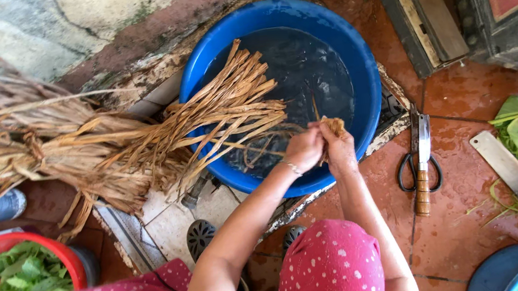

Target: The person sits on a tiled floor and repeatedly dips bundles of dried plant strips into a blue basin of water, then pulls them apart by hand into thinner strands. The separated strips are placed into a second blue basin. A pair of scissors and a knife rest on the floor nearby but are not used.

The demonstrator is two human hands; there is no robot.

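Down at lower left sits a red basket [71,261] of green leaves, and above it a big bundle of dried straw strips [77,147] sprawls across to the rim of the blue basin [365,81] of water at upper centre. Over the basin's near edge, the left hand [304,150] and right hand [339,149] press together, both clamped on a small twist of straw [335,125]. Right of centre, scissors [412,170], a wooden-handled knife [423,172] and a cleaver [507,166] lie on the red tile floor [464,232].
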